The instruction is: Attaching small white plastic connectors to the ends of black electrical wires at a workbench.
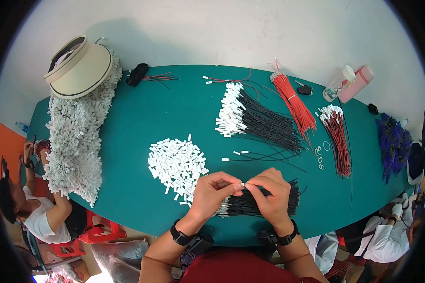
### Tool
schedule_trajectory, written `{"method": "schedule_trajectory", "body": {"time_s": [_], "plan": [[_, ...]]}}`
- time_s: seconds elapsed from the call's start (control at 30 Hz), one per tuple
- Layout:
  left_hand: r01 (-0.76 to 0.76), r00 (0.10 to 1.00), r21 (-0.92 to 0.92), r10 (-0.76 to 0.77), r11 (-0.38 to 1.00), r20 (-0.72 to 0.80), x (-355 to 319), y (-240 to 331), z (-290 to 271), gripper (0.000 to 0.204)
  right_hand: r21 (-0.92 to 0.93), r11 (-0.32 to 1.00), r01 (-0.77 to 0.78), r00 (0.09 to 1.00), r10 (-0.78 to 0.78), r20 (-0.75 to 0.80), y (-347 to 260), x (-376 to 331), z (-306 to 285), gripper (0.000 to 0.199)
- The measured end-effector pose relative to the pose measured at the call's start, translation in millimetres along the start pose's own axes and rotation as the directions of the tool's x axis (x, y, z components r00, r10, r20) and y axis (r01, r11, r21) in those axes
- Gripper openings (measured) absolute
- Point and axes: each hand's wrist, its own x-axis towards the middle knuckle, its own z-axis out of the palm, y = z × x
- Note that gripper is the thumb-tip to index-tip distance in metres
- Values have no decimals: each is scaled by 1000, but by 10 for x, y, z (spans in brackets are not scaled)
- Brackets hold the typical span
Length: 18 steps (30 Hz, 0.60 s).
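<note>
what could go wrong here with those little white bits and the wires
The small white piece sits right at the fingertips of the left hand and right hand, so it could slip and drop.

The left hand is right beside the pile of loose white pieces, and a sideways nudge might scatter some.

The right hand is over the black wires, so it might drag some out of line.

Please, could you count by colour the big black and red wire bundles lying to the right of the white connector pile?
Black: 2, upper bundle and lower bundle
Red: 2, left bundle and right bundle
Total: 4
</note>
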Motion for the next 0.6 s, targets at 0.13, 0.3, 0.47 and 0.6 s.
{"method": "schedule_trajectory", "body": {"time_s": [0.13, 0.3, 0.47, 0.6], "plan": [[21, 1000, -5, -21, 1000, 8, -9, 1, -29, 7, -30, 999, 21, 1000, -21, 12, -21, 1, 8, 5], [41, 999, -2, -42, 999, -17, 15, 19, -38, 8, 62, 988, -142, 987, 136, 90, -47, 1, -41, 5], [28, 999, 220, -19, 975, -42, 23, 50, -92, 10, -28, 988, -152, 979, 154, 134, -15, 27, -149, 6], [-80, 982, 382, 140, 921, -130, 87, 155, -72, 13, -294, 955, 48, 996, -25, 81, 57, 149, -189, 11]]}}
